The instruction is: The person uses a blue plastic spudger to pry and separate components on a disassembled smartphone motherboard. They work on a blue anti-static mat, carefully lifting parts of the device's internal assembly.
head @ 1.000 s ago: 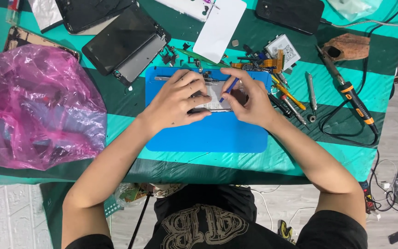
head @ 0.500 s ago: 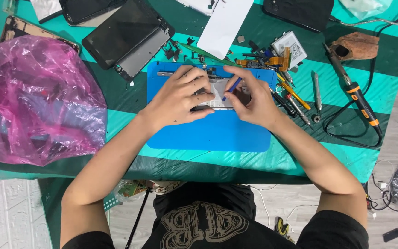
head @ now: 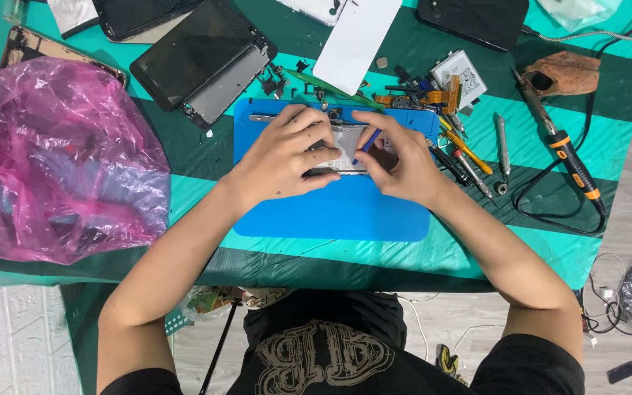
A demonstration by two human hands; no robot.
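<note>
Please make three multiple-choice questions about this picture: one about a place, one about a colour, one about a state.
1. Where does the crumpled pink plastic bag lie?
A. left of the blue rubber work mat
B. on it
C. right of it

2. What colour is the slim tool in the right hand?
A. red
B. blue
C. white

3. What does the left hand do?
A. hangs free
B. lifts the bag
C. presses on the small opened grey device

Answers: 1 A, bag at the left edge; 2 B, blue shaft between fingers; 3 C, fingers lie on it.

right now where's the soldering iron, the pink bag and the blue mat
soldering iron [head: 570, 159], head view, on its orange and black handle
pink bag [head: 53, 161], head view, middle of the crumpled plastic
blue mat [head: 330, 212], head view, bare near part
</note>
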